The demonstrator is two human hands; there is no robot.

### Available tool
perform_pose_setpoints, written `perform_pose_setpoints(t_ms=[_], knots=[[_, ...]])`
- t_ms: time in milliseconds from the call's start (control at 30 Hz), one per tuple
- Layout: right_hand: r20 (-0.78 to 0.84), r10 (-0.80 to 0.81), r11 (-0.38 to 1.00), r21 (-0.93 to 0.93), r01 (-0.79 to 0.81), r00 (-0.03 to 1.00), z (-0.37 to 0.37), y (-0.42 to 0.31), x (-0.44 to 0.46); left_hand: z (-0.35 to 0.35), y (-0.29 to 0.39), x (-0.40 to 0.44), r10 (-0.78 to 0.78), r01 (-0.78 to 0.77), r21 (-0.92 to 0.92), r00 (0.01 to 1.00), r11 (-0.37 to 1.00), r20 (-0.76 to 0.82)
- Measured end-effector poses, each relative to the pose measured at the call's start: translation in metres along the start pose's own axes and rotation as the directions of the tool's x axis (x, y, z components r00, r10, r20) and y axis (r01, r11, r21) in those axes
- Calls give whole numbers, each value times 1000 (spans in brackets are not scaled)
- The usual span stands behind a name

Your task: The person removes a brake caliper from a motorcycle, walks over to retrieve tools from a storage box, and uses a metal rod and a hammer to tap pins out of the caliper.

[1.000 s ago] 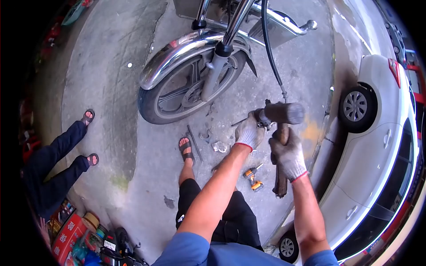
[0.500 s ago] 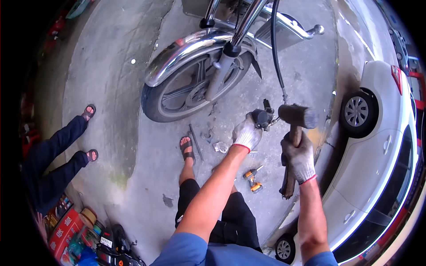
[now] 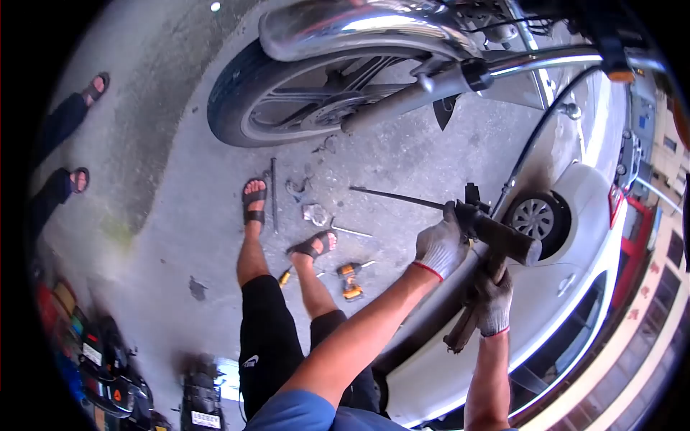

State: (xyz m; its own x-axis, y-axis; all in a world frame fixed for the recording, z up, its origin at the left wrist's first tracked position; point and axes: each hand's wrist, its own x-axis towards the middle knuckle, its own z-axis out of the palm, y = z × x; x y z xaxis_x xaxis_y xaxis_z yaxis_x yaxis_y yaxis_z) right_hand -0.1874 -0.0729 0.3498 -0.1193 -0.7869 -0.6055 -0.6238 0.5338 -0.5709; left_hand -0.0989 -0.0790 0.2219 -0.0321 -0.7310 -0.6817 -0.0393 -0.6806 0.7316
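Head view: left hand [image 3: 440,246] clasps metal part [image 3: 472,194], three o'clock; right hand [image 3: 494,302] grips hammer [image 3: 512,240]; front wheel [image 3: 327,111] mounted, twelve o'clock; work looks unfinished.

White-gloved, red-cuffed right hand [image 3: 494,303] is gripping a brown-handled hammer with dark cylindrical head [image 3: 512,240]. Left hand [image 3: 440,246], gloved alike, is holding a dark metal assembly [image 3: 472,194]; hammer is overlapping it in view, contact unclear. Orange-and-black cordless drill [image 3: 351,281] is lying on grey concrete ground [image 3: 402,158]. Black-tyred motorcycle front wheel [image 3: 336,112] is standing beyond, under a curved chrome fender [image 3: 359,27].
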Motion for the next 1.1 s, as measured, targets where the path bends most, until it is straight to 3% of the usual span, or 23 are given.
perform_pose_setpoints(t_ms=[267, 667, 733, 833, 900, 1000, 1033, 1100], knots=[[-19, 6, 993, -116, -8, 1000, 7, -10, -2, 1, -20, 0, 132, -130, -176, 991, 976, -1], [-19, -48, 990, -135, 45, 999, 13, -11, -5, -18, -28, -4, 296, -295, -218, 955, 930, -29], [-11, -39, 993, -113, 38, 999, 12, -11, -6, -32, -20, -6, 178, -166, -93, 973, 982, 145], [-33, -10, 996, -86, 7, 999, 16, -12, -10, -35, -14, -6, 118, -118, -15, 977, 993, 177], [-31, 5, 988, -152, -9, 1000, 18, -12, -13, -40, -9, -11, 101, -108, 30, 979, 994, 176], [-42, 1, 996, -94, -5, 999, 17, -4, -15, -40, -2, -15, 63, -70, 45, 989, 997, 137], [-29, -9, 996, -93, 6, 1000, 17, -3, -16, -45, 4, -21, 58, -67, 127, 996, 990, 74], [17, -36, 998, -50, 36, 999, 17, 3, -16, -50, 12, -27, 15, -33, 209, 996, 977, 91]])
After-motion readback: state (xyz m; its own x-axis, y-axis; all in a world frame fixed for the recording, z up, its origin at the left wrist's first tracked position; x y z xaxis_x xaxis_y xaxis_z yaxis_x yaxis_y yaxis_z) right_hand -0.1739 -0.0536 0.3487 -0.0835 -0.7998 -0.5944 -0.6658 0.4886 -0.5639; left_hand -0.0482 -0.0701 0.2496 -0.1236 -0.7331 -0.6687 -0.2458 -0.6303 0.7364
